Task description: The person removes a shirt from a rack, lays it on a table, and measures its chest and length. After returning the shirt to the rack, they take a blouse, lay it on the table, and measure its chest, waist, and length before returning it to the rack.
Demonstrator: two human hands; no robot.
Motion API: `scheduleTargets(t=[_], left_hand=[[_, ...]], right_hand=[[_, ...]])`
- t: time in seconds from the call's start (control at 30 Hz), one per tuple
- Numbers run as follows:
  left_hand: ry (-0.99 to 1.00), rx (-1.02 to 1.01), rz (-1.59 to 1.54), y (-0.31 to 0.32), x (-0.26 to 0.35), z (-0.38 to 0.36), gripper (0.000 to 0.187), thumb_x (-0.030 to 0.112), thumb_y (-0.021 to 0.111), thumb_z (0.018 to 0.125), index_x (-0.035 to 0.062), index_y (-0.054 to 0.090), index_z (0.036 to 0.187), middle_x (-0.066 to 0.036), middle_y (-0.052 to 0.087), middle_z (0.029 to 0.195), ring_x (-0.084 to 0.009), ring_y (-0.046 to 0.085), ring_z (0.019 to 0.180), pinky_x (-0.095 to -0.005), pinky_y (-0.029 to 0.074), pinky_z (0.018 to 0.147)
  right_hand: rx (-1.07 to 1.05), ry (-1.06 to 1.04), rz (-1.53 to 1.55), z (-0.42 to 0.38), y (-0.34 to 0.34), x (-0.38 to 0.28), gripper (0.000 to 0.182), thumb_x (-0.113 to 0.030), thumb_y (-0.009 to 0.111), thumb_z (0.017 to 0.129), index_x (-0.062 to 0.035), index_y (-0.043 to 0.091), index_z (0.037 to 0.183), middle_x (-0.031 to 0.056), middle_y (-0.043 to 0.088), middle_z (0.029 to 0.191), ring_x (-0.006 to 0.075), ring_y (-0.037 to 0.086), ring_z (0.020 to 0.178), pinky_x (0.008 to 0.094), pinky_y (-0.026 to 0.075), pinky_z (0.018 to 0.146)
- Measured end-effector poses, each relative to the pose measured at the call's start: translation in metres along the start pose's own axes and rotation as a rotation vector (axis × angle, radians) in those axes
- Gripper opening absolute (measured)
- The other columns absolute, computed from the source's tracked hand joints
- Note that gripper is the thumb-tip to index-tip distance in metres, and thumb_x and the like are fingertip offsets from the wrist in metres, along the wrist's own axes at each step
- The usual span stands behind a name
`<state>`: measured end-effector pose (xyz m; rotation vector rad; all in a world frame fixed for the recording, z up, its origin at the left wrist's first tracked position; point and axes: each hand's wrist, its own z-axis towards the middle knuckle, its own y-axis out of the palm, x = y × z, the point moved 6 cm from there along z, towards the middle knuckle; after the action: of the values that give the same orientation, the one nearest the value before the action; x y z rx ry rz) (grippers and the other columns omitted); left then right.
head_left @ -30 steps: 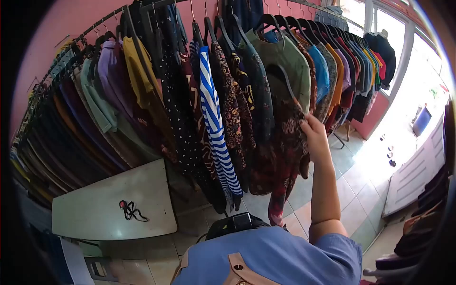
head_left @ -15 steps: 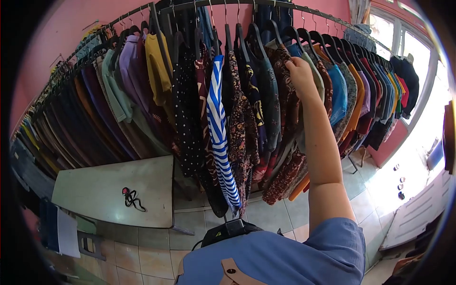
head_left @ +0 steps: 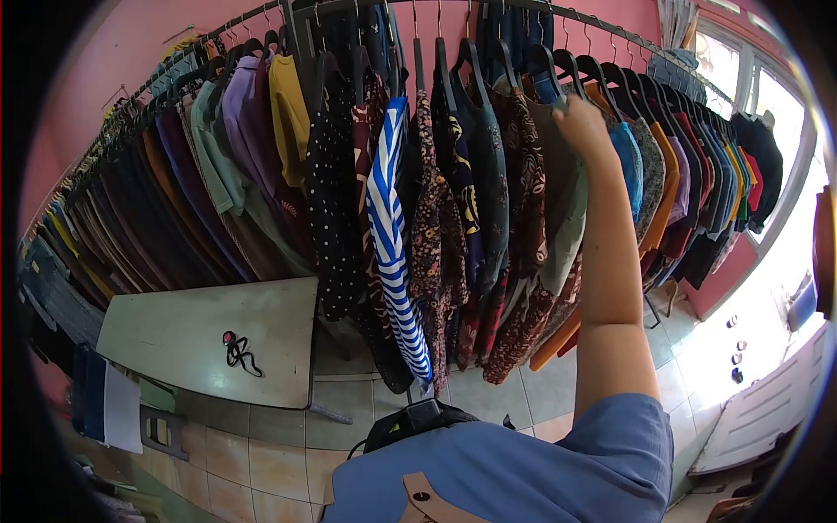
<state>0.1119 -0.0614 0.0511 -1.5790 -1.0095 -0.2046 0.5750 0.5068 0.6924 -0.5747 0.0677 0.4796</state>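
Observation:
My right hand (head_left: 582,131) reaches up to the rack, its fingers closed at the shoulder of a light green shirt (head_left: 570,228) on a black hanger. To the left of it hangs a brown patterned shirt (head_left: 530,183), with a gap between the two. Beyond my hand is a bright blue shirt (head_left: 626,166). Farther left hang a dark floral shirt (head_left: 493,174), a blue-and-white striped shirt (head_left: 390,209) and a black polka-dot garment (head_left: 334,209). My left hand is out of view.
A black metal clothes rail (head_left: 410,4) carries many garments. A second row of clothes (head_left: 148,200) lines the left wall. A pale table (head_left: 209,340) bears a black cord with a red end (head_left: 237,349). A blue-and-white chair (head_left: 109,401) stands lower left; a white door (head_left: 767,397) lies right.
My right hand has let go of the brown patterned shirt and moved right to the light green shirt. More of the green shirt shows, and the view has shifted slightly.

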Motion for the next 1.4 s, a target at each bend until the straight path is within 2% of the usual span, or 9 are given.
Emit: scheduleTargets(t=[0.03, 0.37, 0.57, 0.73, 0.93, 1.1, 1.27, 1.33, 1.4], left_hand=[[0.009, 0.008, -0.013, -0.001, 0.001, 0.002, 0.027, 0.025, 0.051, 0.088, 0.0032, 0.067, 0.092, -0.015, 0.066, 0.088, -0.0232, 0.063, 0.084, -0.0353, 0.048, 0.078], [0.036, 0.092, -0.138, 0.001, 0.019, -0.008, 0.023, 0.02, 0.053, 0.088, 0.0026, 0.068, 0.089, -0.014, 0.066, 0.085, -0.0215, 0.063, 0.08, -0.034, 0.049, 0.075], [0.04, 0.12, -0.222, 0.011, 0.041, -0.008, 0.021, 0.017, 0.054, 0.088, 0.0023, 0.068, 0.087, -0.013, 0.067, 0.083, -0.0205, 0.064, 0.078, -0.0332, 0.049, 0.073], [0.006, 0.085, -0.271, 0.032, 0.063, -0.029, 0.019, 0.015, 0.054, 0.088, 0.002, 0.068, 0.086, -0.012, 0.067, 0.081, -0.0197, 0.064, 0.076, -0.0325, 0.049, 0.071], [0.33, -0.345, -0.367, -0.01, 0.36, 0.066, 0.024, 0.012, 0.05, 0.093, -0.0017, 0.061, 0.11, -0.007, 0.065, 0.097, -0.013, 0.059, 0.091, -0.0263, 0.046, 0.083], [0.654, -0.902, -0.508, 0.062, 0.544, 0.054, 0.035, 0.009, 0.045, 0.096, 0.0017, 0.045, 0.131, -0.009, 0.058, 0.12, -0.0153, 0.05, 0.117, -0.0285, 0.038, 0.099], [0.175, -0.729, -1.067, 0.136, 0.568, 0.065, 0.046, 0.007, 0.053, 0.092, 0.0069, 0.038, 0.135, -0.005, 0.059, 0.107, -0.0115, 0.053, 0.103, -0.0261, 0.042, 0.088], [0.171, -0.617, -0.935, 0.154, 0.535, 0.085, 0.049, 0.009, 0.057, 0.09, 0.0055, 0.038, 0.135, -0.004, 0.059, 0.102, -0.011, 0.055, 0.098, -0.0258, 0.043, 0.088], [0.274, -0.433, -0.545, 0.146, 0.499, 0.1, 0.052, 0.014, 0.062, 0.086, 0.0036, 0.04, 0.132, -0.006, 0.061, 0.102, -0.012, 0.056, 0.094, -0.0275, 0.044, 0.085]], right_hand=[[-0.237, 0.022, 0.038, 0.001, 0.02, 0.007, 0.033, -0.026, 0.059, 0.081, 0.0033, 0.059, 0.098, 0.0246, 0.062, 0.095, 0.0417, 0.058, 0.09, 0.0462, 0.045, 0.083], [-0.191, -0.087, 0.054, 0.052, 0.066, 0.022, 0.019, -0.015, 0.057, 0.077, 0.003, 0.061, 0.076, 0.0259, 0.062, 0.08, 0.0434, 0.059, 0.081, 0.048, 0.047, 0.074], [-0.208, -0.07, 0.53, -0.13, 0.003, 0.026, 0.019, -0.007, 0.057, 0.08, 0.0009, 0.054, 0.097, 0.0236, 0.058, 0.085, 0.0404, 0.056, 0.083, 0.0409, 0.045, 0.073], [-0.498, 0.219, 0.532, -0.286, -0.025, 0.075, 0.027, -0.006, 0.057, 0.078, 0.0044, 0.054, 0.103, 0.018, 0.053, 0.077, 0.0207, 0.053, 0.074, 0.0324, 0.042, 0.07], [-0.67, 0.444, 0.703, -0.395, -0.062, 0.093, 0.029, -0.005, 0.056, 0.078, -0.0013, 0.057, 0.106, 0.0131, 0.054, 0.071, 0.0164, 0.053, 0.064, 0.0292, 0.042, 0.061], [-0.738, 0.375, 0.514, -0.455, -0.064, 0.093, 0.032, -0.004, 0.059, 0.075, -0.003, 0.057, 0.106, 0.0159, 0.058, 0.073, 0.029, 0.059, 0.06, 0.0359, 0.046, 0.055], [-0.825, 0.228, 0.458, -0.501, -0.034, 0.056, 0.035, -0.009, 0.064, 0.076, -0.0062, 0.056, 0.11, 0.0144, 0.062, 0.08, 0.0301, 0.062, 0.072, 0.0393, 0.05, 0.062], [-0.972, 0.252, 0.477, -0.502, -0.023, 0.05, 0.038, -0.011, 0.065, 0.077, -0.0062, 0.055, 0.113, 0.0152, 0.063, 0.087, 0.03, 0.062, 0.079, 0.0393, 0.05, 0.067], [-0.759, 0.097, 0.551, -0.487, -0.019, 0.048, 0.045, -0.012, 0.065, 0.078, -0.0068, 0.052, 0.121, 0.0165, 0.06, 0.102, 0.0328, 0.056, 0.095, 0.0409, 0.046, 0.081]])
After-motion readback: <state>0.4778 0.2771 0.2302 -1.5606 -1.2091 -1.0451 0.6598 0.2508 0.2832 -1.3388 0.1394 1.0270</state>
